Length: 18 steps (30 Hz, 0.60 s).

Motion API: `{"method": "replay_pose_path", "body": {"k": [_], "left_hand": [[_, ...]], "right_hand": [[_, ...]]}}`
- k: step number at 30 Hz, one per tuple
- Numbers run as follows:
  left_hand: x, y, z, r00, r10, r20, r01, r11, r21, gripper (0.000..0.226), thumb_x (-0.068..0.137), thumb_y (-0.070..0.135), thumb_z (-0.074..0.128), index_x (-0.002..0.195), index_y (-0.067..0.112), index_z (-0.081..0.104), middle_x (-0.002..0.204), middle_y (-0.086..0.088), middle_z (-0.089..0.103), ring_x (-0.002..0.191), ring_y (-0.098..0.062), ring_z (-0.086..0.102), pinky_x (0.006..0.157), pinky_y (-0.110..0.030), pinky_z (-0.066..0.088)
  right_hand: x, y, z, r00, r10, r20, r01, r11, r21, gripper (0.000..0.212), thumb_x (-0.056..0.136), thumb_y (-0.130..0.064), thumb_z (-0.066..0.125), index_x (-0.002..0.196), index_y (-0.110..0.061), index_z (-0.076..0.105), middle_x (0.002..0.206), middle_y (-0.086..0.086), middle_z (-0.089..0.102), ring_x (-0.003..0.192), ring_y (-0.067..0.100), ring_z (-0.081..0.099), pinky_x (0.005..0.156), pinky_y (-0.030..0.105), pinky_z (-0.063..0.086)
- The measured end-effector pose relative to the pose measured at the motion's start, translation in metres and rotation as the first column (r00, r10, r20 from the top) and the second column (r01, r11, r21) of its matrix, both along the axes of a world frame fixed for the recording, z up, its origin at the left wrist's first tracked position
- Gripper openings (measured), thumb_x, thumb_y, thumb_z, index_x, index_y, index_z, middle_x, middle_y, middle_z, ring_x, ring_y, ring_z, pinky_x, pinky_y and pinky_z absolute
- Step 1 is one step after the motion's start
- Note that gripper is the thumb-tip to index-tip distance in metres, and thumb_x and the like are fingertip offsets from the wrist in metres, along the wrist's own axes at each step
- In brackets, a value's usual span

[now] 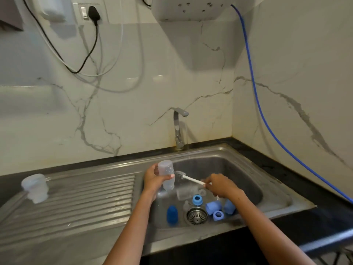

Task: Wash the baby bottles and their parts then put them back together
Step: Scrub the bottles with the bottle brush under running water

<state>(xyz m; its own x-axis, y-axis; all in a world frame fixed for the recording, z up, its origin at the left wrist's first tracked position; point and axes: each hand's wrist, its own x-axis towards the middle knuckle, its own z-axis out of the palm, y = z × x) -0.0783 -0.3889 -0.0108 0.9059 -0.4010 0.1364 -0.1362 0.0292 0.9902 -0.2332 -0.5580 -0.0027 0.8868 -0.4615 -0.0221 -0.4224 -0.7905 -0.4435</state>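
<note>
Two hands work above the sink (225,150). Left hand (152,178), fingers curled round a clear bottle (166,174); right hand (221,185), fingers pinching a brush (188,177) beside the bottle. Blue parts (214,207) lie near the sink's drain (197,216).

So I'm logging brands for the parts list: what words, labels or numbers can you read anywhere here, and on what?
None can be read.
Bottle in the left hand: faint marks on its side, too small and blurred to read.
Wall appliance: no legible label.
Wall socket: no text visible.
</note>
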Motion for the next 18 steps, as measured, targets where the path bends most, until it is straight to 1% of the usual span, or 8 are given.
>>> {"method": "replay_pose_path", "body": {"k": [4, 7, 9, 11, 13, 14, 16, 18], "left_hand": [[-0.004, 0.019, -0.002, 0.999, 0.045, 0.015, -0.045, 0.999, -0.001, 0.054, 0.065, -0.005, 0.081, 0.112, 0.011, 0.059, 0.105, -0.008, 0.067, 0.088, -0.015, 0.062, 0.065, -0.019, 0.047], [-0.01, 0.024, -0.012, 0.997, 0.083, -0.005, -0.083, 0.996, 0.008, 0.051, 0.07, 0.001, 0.08, 0.113, 0.014, 0.055, 0.108, -0.007, 0.065, 0.095, -0.018, 0.061, 0.066, -0.019, 0.048], [-0.009, 0.026, -0.009, 0.991, 0.065, -0.121, -0.068, 0.997, -0.028, 0.049, 0.075, 0.008, 0.077, 0.116, 0.014, 0.052, 0.11, -0.007, 0.063, 0.098, -0.021, 0.062, 0.068, -0.026, 0.052], [-0.003, 0.028, 0.0, 0.935, -0.092, -0.343, 0.024, 0.98, -0.196, 0.036, 0.083, 0.015, 0.071, 0.114, 0.011, 0.052, 0.109, -0.012, 0.064, 0.095, -0.024, 0.064, 0.066, -0.03, 0.054], [-0.001, 0.029, 0.002, 0.887, -0.187, -0.422, 0.094, 0.968, -0.231, 0.024, 0.087, 0.018, 0.066, 0.106, 0.012, 0.053, 0.109, -0.016, 0.063, 0.094, -0.026, 0.063, 0.071, -0.036, 0.054], [0.0, 0.028, -0.002, 0.918, -0.149, -0.367, 0.104, 0.985, -0.139, 0.028, 0.085, 0.016, 0.068, 0.108, 0.014, 0.052, 0.114, -0.017, 0.062, 0.097, -0.027, 0.063, 0.074, -0.038, 0.055], [0.001, 0.021, -0.012, 0.997, 0.054, -0.059, -0.038, 0.97, 0.242, 0.06, 0.076, 0.01, 0.077, 0.127, 0.012, 0.045, 0.123, -0.015, 0.058, 0.108, -0.03, 0.06, 0.084, -0.04, 0.054], [-0.001, 0.014, -0.016, 0.987, 0.104, 0.126, -0.142, 0.926, 0.351, 0.073, 0.073, 0.01, 0.08, 0.132, 0.01, 0.038, 0.124, -0.014, 0.056, 0.113, -0.031, 0.056, 0.089, -0.042, 0.052]], "right_hand": [[0.015, 0.029, 0.002, 1.0, -0.004, 0.021, 0.005, 0.999, -0.031, 0.031, 0.099, -0.027, 0.046, 0.122, -0.021, 0.065, 0.095, 0.008, 0.068, 0.077, 0.02, 0.057, 0.075, 0.035, 0.052], [0.021, 0.042, -0.009, 0.999, -0.022, 0.039, 0.023, 0.999, -0.037, 0.032, 0.1, -0.029, 0.045, 0.125, -0.021, 0.063, 0.103, 0.012, 0.069, 0.08, 0.024, 0.061, 0.078, 0.036, 0.051], [0.021, 0.043, -0.016, 0.999, -0.029, 0.018, 0.03, 0.998, -0.048, 0.032, 0.1, -0.031, 0.045, 0.123, -0.02, 0.065, 0.102, 0.012, 0.069, 0.085, 0.026, 0.063, 0.077, 0.034, 0.049], [0.02, 0.038, -0.021, 0.999, -0.042, -0.015, 0.041, 0.998, -0.057, 0.031, 0.099, -0.031, 0.047, 0.117, -0.016, 0.067, 0.1, 0.013, 0.07, 0.087, 0.027, 0.065, 0.074, 0.033, 0.048], [0.02, 0.033, -0.025, 0.998, -0.058, -0.029, 0.057, 0.997, -0.053, 0.031, 0.098, -0.031, 0.048, 0.112, -0.013, 0.068, 0.098, 0.012, 0.07, 0.081, 0.023, 0.063, 0.07, 0.03, 0.047], [0.021, 0.032, -0.025, 0.997, -0.064, -0.032, 0.062, 0.997, -0.055, 0.03, 0.098, -0.032, 0.048, 0.11, -0.013, 0.069, 0.097, 0.012, 0.07, 0.078, 0.022, 0.061, 0.07, 0.03, 0.047], [0.023, 0.03, -0.025, 0.997, -0.064, -0.033, 0.062, 0.996, -0.059, 0.03, 0.098, -0.032, 0.049, 0.109, -0.014, 0.069, 0.096, 0.011, 0.07, 0.078, 0.021, 0.06, 0.071, 0.031, 0.049], [0.024, 0.028, -0.024, 0.997, -0.063, -0.035, 0.062, 0.997, -0.051, 0.029, 0.098, -0.031, 0.049, 0.11, -0.015, 0.069, 0.096, 0.011, 0.07, 0.081, 0.023, 0.063, 0.073, 0.032, 0.05]]}}
